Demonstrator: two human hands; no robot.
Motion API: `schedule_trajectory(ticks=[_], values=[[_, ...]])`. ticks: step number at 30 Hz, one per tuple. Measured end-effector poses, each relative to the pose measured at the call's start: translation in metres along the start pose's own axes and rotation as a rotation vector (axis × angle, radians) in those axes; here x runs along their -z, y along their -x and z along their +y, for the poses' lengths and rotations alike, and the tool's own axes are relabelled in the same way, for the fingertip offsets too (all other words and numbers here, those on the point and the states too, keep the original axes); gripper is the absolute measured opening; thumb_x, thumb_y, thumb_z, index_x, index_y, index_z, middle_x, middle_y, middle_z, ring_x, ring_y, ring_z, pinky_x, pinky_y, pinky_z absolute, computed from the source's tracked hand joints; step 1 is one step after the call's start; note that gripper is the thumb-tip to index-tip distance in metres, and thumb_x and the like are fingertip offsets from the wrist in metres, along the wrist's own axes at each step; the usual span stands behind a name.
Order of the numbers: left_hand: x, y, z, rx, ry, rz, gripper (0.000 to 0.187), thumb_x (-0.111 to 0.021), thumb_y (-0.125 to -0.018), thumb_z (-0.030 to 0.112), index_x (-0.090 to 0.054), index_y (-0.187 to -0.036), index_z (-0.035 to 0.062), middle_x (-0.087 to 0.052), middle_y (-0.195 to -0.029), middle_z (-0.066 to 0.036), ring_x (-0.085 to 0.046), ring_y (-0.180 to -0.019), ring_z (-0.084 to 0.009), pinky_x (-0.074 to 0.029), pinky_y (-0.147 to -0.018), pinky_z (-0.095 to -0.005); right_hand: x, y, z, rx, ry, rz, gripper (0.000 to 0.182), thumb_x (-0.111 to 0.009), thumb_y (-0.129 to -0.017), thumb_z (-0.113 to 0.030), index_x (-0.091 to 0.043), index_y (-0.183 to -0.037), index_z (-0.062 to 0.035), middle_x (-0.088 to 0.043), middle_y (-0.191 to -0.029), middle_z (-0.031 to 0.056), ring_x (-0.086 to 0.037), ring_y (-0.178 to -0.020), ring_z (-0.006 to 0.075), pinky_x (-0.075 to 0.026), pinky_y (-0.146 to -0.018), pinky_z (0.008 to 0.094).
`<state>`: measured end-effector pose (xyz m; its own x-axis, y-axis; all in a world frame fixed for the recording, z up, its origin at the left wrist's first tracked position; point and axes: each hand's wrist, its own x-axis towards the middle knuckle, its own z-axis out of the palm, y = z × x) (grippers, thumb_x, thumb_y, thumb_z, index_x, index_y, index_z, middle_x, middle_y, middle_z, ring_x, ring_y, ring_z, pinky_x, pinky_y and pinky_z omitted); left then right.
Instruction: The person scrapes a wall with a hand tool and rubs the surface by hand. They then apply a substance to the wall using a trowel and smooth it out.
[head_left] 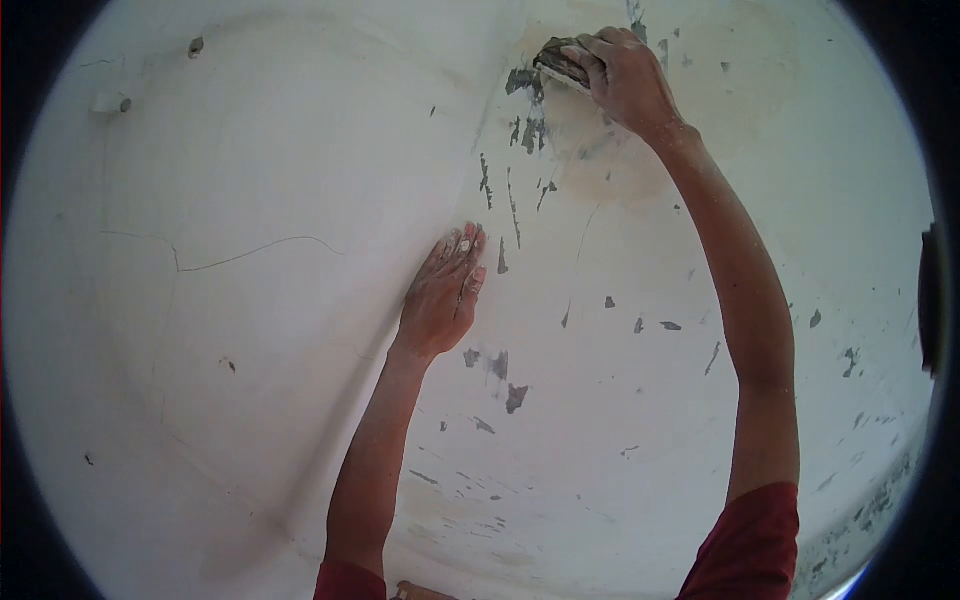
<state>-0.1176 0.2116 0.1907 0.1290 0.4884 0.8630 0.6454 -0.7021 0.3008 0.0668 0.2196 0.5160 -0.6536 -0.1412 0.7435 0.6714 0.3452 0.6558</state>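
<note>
High on the white wall (620,420), my right hand (635,85) grips a dark, worn sanding block (562,64) with a pale lower edge. The block is against the wall beside a dark patch of chipped paint (520,80). Lower and to the left, my left hand (440,295) lies flat on the wall near the corner line, fingers pointing up. It holds nothing, and pale dust coats its fingers. Dark red sleeves show at the bottom of both arms.
Grey chipped spots (516,398) are scattered over the right-hand wall. A thin crack (250,255) crosses the left surface, which also has small holes (196,46). A dark object (930,300) stands at the right edge, and a brown piece (420,592) shows at the bottom.
</note>
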Motion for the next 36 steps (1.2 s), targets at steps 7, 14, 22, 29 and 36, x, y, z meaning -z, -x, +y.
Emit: schedule_trajectory(ticks=[7,14,22,29,36], values=[[0.003,0.0,0.001,0.001,0.016,-0.005,0.054,-0.03,-0.112,0.03,-0.033,-0.16,0.006,-0.034,-0.165,-0.016,-0.031,-0.152,-0.0354,-0.02,-0.129,-0.0442,-0.002,0.053,-0.034,0.192,0.121,-0.183,0.023,-0.071,-0.092,-0.009,-0.07,-0.115,-0.0017,-0.063,-0.101,0.0125,-0.061,-0.102,0.0289,-0.057,-0.083,0.0404],[0.007,-0.001,0.003,-0.014,0.026,-0.017,0.053,-0.03,-0.112,0.029,-0.033,-0.16,0.0062,-0.033,-0.165,-0.017,-0.031,-0.152,-0.0362,-0.02,-0.128,-0.0448,0.003,0.147,-0.101,0.244,0.079,-0.448,0.028,-0.072,-0.092,-0.018,-0.068,-0.115,-0.0014,-0.062,-0.102,0.0126,-0.06,-0.108,0.0274,-0.059,-0.083,0.0368],[0.001,-0.001,-0.002,-0.022,0.006,-0.029,0.054,-0.028,-0.112,0.029,-0.032,-0.161,0.0065,-0.031,-0.166,-0.015,-0.028,-0.154,-0.0338,-0.017,-0.129,-0.0436,0.046,0.118,-0.08,0.093,-0.269,-0.525,0.016,-0.072,-0.091,-0.013,-0.072,-0.102,-0.0014,-0.065,-0.095,0.0137,-0.064,-0.098,0.026,-0.057,-0.08,0.038],[0.003,0.0,0.001,0.006,0.019,-0.021,0.054,-0.028,-0.112,0.03,-0.032,-0.16,0.0062,-0.033,-0.166,-0.014,-0.029,-0.154,-0.0332,-0.018,-0.129,-0.0437,0.064,-0.053,0.047,-0.171,0.053,-0.187,0.023,-0.061,-0.089,-0.005,-0.077,-0.106,-0.0025,-0.071,-0.096,0.0227,-0.069,-0.082,0.0368,-0.055,-0.08,0.0423],[0.003,0.001,0.003,-0.005,0.004,-0.012,0.054,-0.027,-0.112,0.031,-0.032,-0.16,0.0058,-0.033,-0.166,-0.015,-0.029,-0.154,-0.0334,-0.018,-0.129,-0.044,0.032,-0.103,0.1,0.002,0.137,-0.045,0.028,-0.058,-0.084,-0.004,-0.078,-0.103,-0.0037,-0.071,-0.091,0.0257,-0.068,-0.077,0.0382,-0.054,-0.078,0.0476]])
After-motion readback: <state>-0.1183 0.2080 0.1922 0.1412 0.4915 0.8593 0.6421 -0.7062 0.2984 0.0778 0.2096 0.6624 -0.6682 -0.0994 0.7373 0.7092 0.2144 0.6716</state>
